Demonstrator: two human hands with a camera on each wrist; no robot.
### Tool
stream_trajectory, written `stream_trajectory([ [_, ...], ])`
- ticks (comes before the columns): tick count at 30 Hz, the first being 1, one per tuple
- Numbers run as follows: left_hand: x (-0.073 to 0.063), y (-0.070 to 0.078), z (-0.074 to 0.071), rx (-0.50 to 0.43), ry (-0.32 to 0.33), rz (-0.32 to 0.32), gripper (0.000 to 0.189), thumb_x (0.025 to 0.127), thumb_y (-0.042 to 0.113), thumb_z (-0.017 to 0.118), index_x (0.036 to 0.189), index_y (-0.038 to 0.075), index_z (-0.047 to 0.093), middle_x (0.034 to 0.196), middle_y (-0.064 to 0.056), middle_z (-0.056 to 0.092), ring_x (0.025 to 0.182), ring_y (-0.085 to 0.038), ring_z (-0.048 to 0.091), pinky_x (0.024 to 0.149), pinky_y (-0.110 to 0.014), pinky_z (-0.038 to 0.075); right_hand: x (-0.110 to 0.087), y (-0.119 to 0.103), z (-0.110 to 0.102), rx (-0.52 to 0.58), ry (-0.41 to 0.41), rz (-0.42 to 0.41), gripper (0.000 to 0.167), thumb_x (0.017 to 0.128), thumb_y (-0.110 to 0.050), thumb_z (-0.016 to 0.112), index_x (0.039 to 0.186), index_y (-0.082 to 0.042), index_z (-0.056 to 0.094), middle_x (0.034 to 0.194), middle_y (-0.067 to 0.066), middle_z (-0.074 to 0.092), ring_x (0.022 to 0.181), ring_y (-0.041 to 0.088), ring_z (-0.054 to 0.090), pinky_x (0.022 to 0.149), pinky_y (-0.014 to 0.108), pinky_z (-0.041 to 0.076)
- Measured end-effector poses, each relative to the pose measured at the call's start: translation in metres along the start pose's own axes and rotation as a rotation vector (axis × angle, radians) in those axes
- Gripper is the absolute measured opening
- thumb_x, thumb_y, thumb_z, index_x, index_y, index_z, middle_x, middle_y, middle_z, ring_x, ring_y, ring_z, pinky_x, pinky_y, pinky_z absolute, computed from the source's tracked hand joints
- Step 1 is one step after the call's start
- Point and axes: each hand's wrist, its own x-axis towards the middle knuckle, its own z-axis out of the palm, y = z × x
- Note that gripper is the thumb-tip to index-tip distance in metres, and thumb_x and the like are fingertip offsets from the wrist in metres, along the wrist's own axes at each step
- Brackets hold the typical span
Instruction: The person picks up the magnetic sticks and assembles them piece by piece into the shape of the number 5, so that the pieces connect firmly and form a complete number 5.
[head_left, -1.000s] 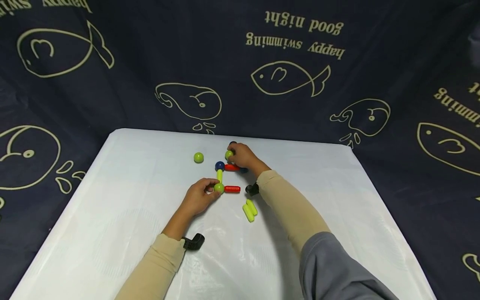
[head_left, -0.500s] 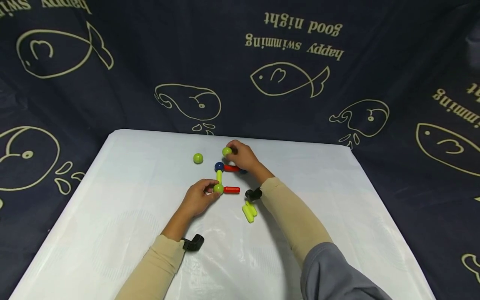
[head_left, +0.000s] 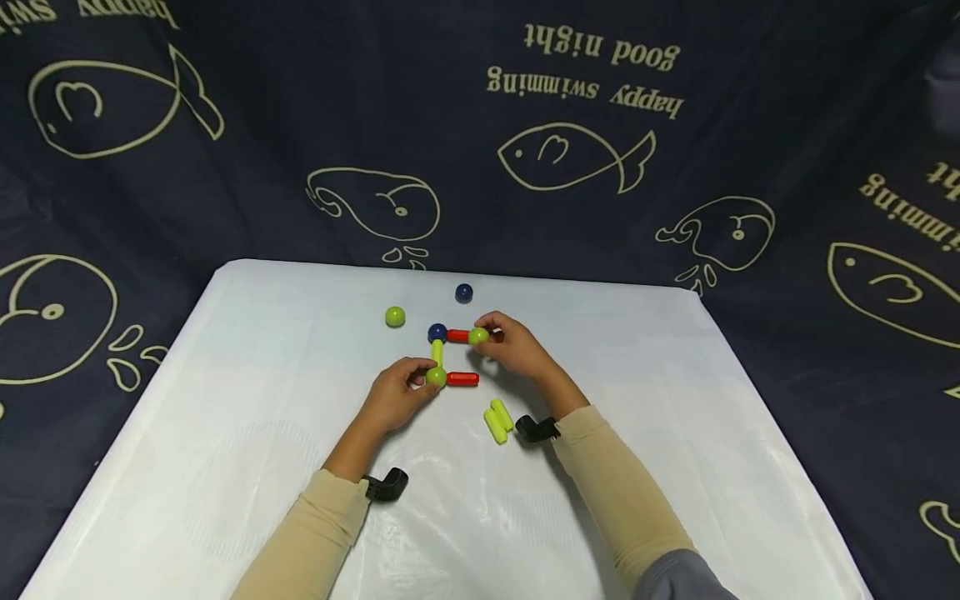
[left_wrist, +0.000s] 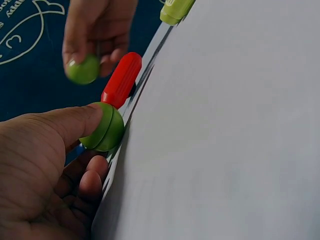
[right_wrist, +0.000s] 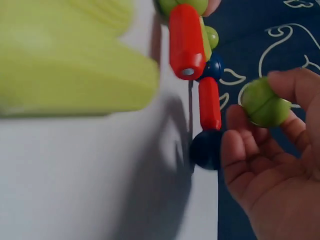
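Observation:
My left hand (head_left: 393, 396) pinches a green ball (head_left: 437, 377) at the near corner of a joined ball-and-rod piece on the table. From that ball a red rod (head_left: 462, 379) points right, its far end bare. A yellow-green rod (head_left: 437, 353) links it to a dark blue ball (head_left: 437, 332), where another red rod (head_left: 457, 336) runs right to a second dark blue ball (right_wrist: 206, 150). Between thumb and fingers, my right hand (head_left: 517, 346) holds another green ball (right_wrist: 265, 102), raised off the table. In the head view it hides most of that second blue ball.
A loose green ball (head_left: 394, 317) lies left of the joined piece. Farther back is a loose dark blue ball (head_left: 464, 292). Two yellow-green rods (head_left: 496, 426) lie side by side on the white table (head_left: 300, 333), in front of the right hand. A dark printed cloth (head_left: 585, 225) hangs behind.
My right hand has carried its green ball rightward and nearer, from the back of the table to the end of the far red rod. The loose blue ball shows again. My left hand stays put.

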Motion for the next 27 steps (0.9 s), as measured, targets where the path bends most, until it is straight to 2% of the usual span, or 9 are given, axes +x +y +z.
stream_trajectory([
  [6,0.000,0.000,0.000,0.000,0.007,0.010,0.034,0.088,0.014,0.076,0.121,0.009,0.068,0.097,-0.004,0.062,0.088,-0.020,0.055,0.075,-0.035,0.047,-0.024,0.015,0.000,-0.078,-0.045,0.052,0.028,0.091,-0.013,0.071,0.116,-0.009,0.061,0.110,0.006,0.064,0.097,0.021,0.061,0.079,0.034,0.050],
  [9,0.000,0.000,0.001,0.002,0.009,0.014,0.034,0.088,0.014,0.076,0.121,0.009,0.068,0.097,-0.004,0.062,0.088,-0.020,0.056,0.076,-0.035,0.047,-0.032,0.021,0.001,-0.113,-0.074,0.072,0.027,0.091,-0.013,0.072,0.116,-0.009,0.062,0.103,0.004,0.063,0.093,0.020,0.058,0.080,0.034,0.049],
  [16,0.000,-0.002,0.002,0.009,0.004,0.006,0.033,0.089,0.016,0.075,0.121,0.010,0.068,0.097,-0.003,0.061,0.088,-0.019,0.055,0.076,-0.035,0.047,-0.040,0.028,0.006,-0.111,-0.063,0.051,0.026,0.090,-0.013,0.072,0.114,-0.008,0.063,0.091,0.003,0.060,0.083,0.018,0.053,0.073,0.031,0.044],
  [21,0.000,-0.002,0.002,0.004,0.009,0.009,0.033,0.088,0.015,0.075,0.120,0.009,0.068,0.096,-0.003,0.061,0.087,-0.020,0.055,0.076,-0.035,0.046,-0.044,0.029,0.009,-0.086,-0.055,0.045,0.026,0.090,-0.012,0.072,0.114,-0.006,0.063,0.091,0.002,0.060,0.082,0.017,0.052,0.071,0.030,0.044],
  [27,-0.001,0.000,0.001,0.001,0.015,0.023,0.034,0.088,0.014,0.076,0.120,0.008,0.068,0.096,-0.004,0.061,0.087,-0.020,0.055,0.075,-0.035,0.047,-0.047,0.027,0.009,-0.102,-0.037,0.056,0.032,0.090,-0.016,0.073,0.119,-0.006,0.062,0.096,0.003,0.062,0.086,0.018,0.055,0.075,0.032,0.046],
])
